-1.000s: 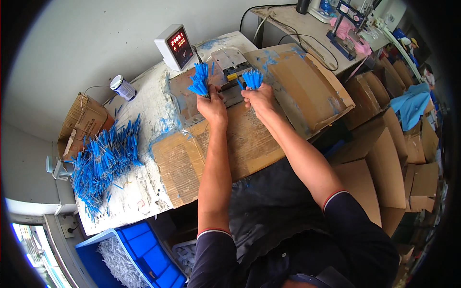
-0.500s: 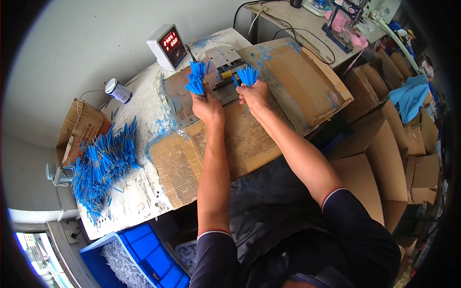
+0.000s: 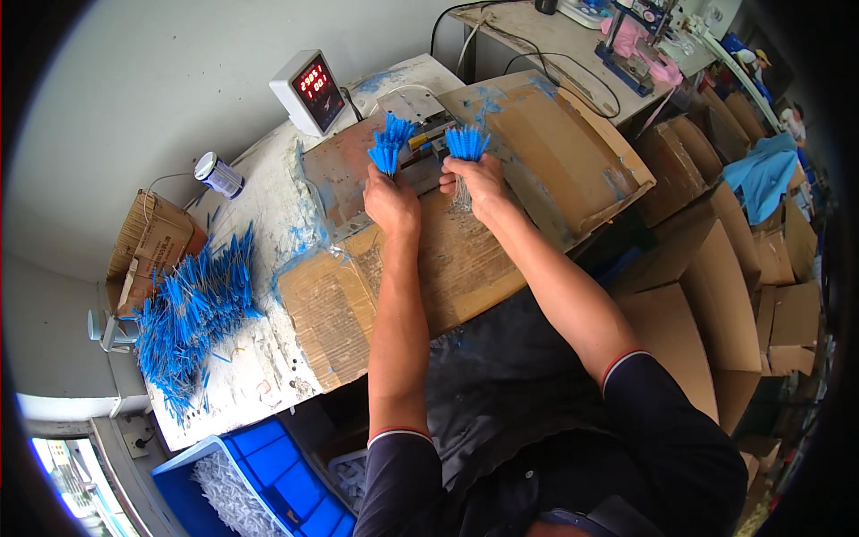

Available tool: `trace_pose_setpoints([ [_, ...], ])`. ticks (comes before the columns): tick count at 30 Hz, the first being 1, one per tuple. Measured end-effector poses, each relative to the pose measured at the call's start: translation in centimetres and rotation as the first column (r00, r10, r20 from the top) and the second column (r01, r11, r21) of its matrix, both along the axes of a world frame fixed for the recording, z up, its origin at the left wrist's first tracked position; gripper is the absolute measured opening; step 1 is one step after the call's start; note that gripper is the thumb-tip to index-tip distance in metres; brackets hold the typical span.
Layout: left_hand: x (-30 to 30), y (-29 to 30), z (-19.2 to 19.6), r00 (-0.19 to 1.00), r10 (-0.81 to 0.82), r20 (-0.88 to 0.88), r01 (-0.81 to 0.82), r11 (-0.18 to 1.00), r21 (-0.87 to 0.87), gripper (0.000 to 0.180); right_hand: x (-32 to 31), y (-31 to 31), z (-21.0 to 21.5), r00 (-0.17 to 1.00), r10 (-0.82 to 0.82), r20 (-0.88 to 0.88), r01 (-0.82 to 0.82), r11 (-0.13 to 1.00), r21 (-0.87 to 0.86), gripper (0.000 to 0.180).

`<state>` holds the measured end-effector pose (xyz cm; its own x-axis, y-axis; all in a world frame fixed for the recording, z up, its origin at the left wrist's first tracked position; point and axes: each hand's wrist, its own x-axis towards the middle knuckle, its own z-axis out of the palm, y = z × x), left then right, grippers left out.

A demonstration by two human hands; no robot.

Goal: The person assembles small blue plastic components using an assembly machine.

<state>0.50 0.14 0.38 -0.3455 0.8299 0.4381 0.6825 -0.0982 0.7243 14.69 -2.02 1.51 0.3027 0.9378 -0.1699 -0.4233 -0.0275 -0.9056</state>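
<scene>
My left hand [image 3: 391,206] is closed round a bundle of thin blue-ended sticks [image 3: 391,141], their blue ends fanning upward. A second, tighter bundle of blue-ended sticks [image 3: 467,142] stands upright in my right hand [image 3: 480,182]; its pale wire-like stems hang below my fingers. Both hands are side by side over the cardboard-covered bench, just in front of a small metal fixture [image 3: 437,123] with a yellow part, which the bundles partly hide. To the left, a large heap of the same sticks [image 3: 199,300] lies on the white worktop.
A white box with a red digital display [image 3: 314,89] stands behind the hands. Left are a white-and-purple can [image 3: 219,174] and a cardboard carton [image 3: 154,242]. Below sits a blue bin [image 3: 277,465] beside whitish pieces. Open cartons [image 3: 698,295] crowd the right; people are far off.
My right hand has turned slightly, so the stems beneath its bundle now show. The left hand has shifted a little right and down with its bundle. The display's digits differ.
</scene>
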Motion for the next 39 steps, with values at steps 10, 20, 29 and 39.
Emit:
trace_pose_setpoints([
  [10,-0.7,0.1,0.2,0.918,-0.161,0.363,0.155,0.987,0.046,0.018,0.4,-0.5,-0.1,0.998,0.030,-0.047,-0.027,0.998,0.063,0.009],
  [20,-2.1,-0.3,1.3,0.568,-0.193,0.800,0.153,0.980,0.128,0.005,0.1,-1.3,-1.5,0.998,0.054,-0.029,-0.045,0.970,0.240,0.011],
  [29,-4.8,-0.2,1.4,0.583,-0.183,0.791,0.083,0.983,0.166,0.008,-0.2,-1.4,-1.3,0.999,0.029,-0.022,-0.024,0.982,0.189,0.012],
  [39,-4.3,-4.3,4.6,0.647,-0.285,0.707,0.425,0.905,-0.023,0.009,0.5,-1.3,-1.8,1.000,0.006,-0.024,-0.002,0.983,0.185,0.009],
])
